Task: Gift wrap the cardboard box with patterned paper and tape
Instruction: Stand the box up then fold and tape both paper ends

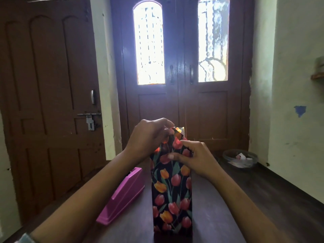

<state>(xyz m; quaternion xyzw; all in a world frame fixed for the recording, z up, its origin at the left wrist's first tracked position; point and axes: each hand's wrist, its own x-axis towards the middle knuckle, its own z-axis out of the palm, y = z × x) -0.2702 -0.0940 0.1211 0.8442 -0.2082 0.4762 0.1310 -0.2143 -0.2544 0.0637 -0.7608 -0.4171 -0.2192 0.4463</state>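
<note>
Folding the top end flaps of the wrapped box

Stood upright on the bench (219, 216), cardboard box (171, 190) in tulip paper (177, 137); left hand (149, 137) pinched shut on a flap, right hand (194, 156) pressed closed against paper. Probably light, stiff; thin paper creased easily—best held at corners.

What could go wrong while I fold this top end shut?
The tall box wrapped in black tulip-patterned paper stands upright and could tip. Both hands, left hand and right hand, are busy, while the pink plastic tape dispenser lies aside, so folds may spring open.
</note>
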